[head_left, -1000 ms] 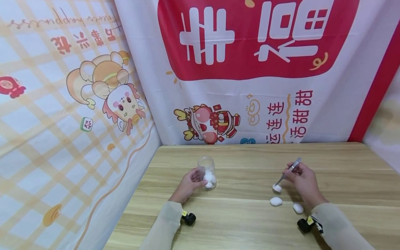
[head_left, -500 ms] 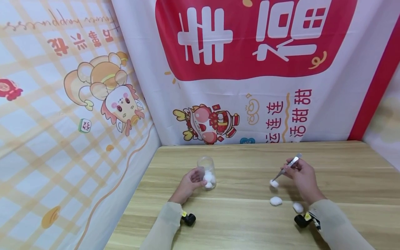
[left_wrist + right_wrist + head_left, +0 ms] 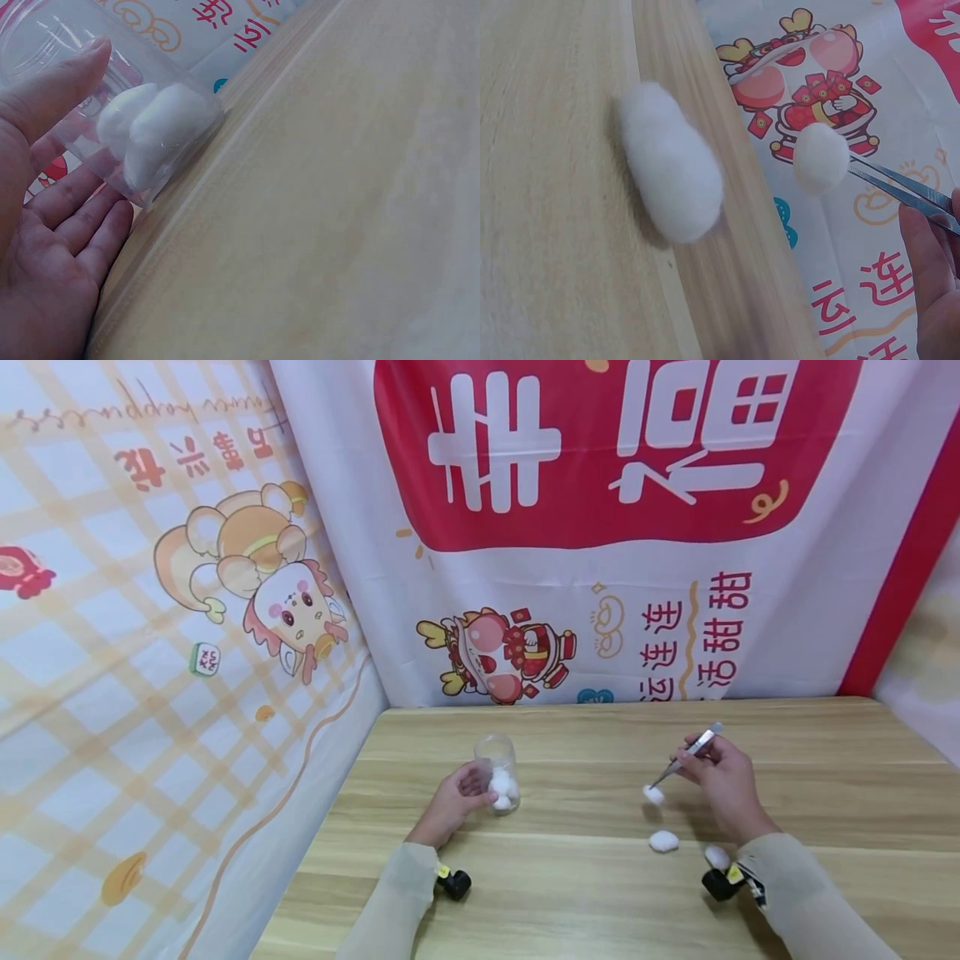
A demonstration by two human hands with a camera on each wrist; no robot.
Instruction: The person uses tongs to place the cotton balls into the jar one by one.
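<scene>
Wood-grain boards form the top of a table [image 3: 585,902], whose far edge meets a white banner [image 3: 570,577]. Above its right half, well in from the right edge, a white cotton ball [image 3: 653,795] hangs at the tips of metal tweezers [image 3: 686,755], with a small shadow beneath it on the boards. The right hand [image 3: 726,789] pinches the tweezers between thumb and fingers, the blunt end pointing up toward the far right corner. Closer to the near edge lie two more cotton pieces: an oval one [image 3: 663,841] just below the lifted ball, and another [image 3: 717,857] beside the right wrist, partly hidden by a black wrist camera [image 3: 722,883].

Toward the far left corner, a clear jar [image 3: 493,750] stands upright on the boards, well apart from the tweezers. Several cotton balls [image 3: 161,124] are bunched in its lower part. The left hand [image 3: 452,803] grips the jar from its left side, thumb on the near wall. Both forearms wear beige sleeves [image 3: 393,893], and a second black camera [image 3: 454,885] sits at the left wrist. Along the left edge rises a checked cloth [image 3: 90,693] with a cartoon dragon; the banner carries large white characters on red.
</scene>
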